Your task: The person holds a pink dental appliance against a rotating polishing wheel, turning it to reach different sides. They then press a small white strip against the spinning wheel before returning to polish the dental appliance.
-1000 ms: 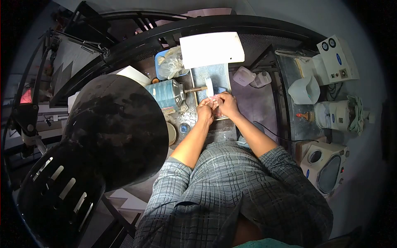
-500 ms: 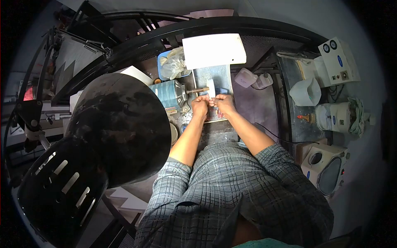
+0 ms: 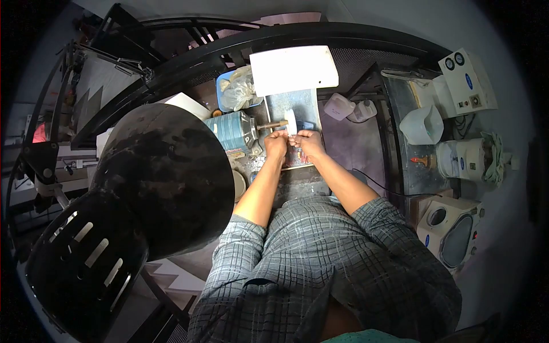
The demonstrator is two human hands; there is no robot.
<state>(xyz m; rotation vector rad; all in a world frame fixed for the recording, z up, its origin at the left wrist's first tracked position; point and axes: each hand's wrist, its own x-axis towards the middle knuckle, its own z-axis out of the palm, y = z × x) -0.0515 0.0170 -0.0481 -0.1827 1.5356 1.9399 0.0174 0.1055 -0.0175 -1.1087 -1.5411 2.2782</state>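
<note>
A white buffing wheel (image 3: pixel 291 120) sits on the spindle (image 3: pixel 272 124) of a teal bench motor (image 3: pixel 233 132). Just below the wheel, my left hand (image 3: pixel 277 145) is closed, fingertips pinched together. My right hand (image 3: pixel 309 143) meets it from the other side, its fingers closed as well. Between the fingertips, right at the wheel's lower edge, is something small that the fingers mostly cover; its kind cannot be made out. Under the hands lies a pale, dusty tray (image 3: pixel 310 100).
A black lamp shade (image 3: pixel 166 177) fills much of the left. Behind the wheel is a white hood (image 3: pixel 294 71), beside a blue basin (image 3: pixel 225 102) holding plastic bags. Plastic jugs (image 3: pixel 339 107) stand to the right. A white pitcher (image 3: pixel 422 124) and a brush (image 3: pixel 423 160) rest on the side bench.
Both hands stay at the lower edge of the wheel with almost the same grip. The whole view has shifted very slightly.
</note>
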